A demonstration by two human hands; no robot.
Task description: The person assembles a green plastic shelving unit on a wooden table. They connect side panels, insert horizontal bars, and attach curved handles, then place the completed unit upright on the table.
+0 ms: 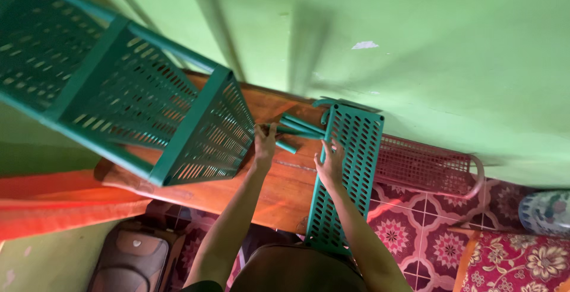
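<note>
A green perforated plastic shelf panel (347, 173) lies flat on a wooden bench (279, 191). My right hand (331, 162) rests on its left edge. My left hand (264, 143) is closed around a green plastic tube (282, 130), beside several loose green tubes (303, 127) on the bench. A partly assembled green plastic rack (124, 90) with perforated shelves and tube posts stands tilted on the bench's left end, just left of my left hand.
A red perforated shelf panel (424, 167) leans against the green wall (415, 43) behind the green one. The floor has red patterned tiles (409, 232). A dark bag (133, 256) sits under the bench, orange cloth (59, 200) at left, a patterned pot (546, 212) at right.
</note>
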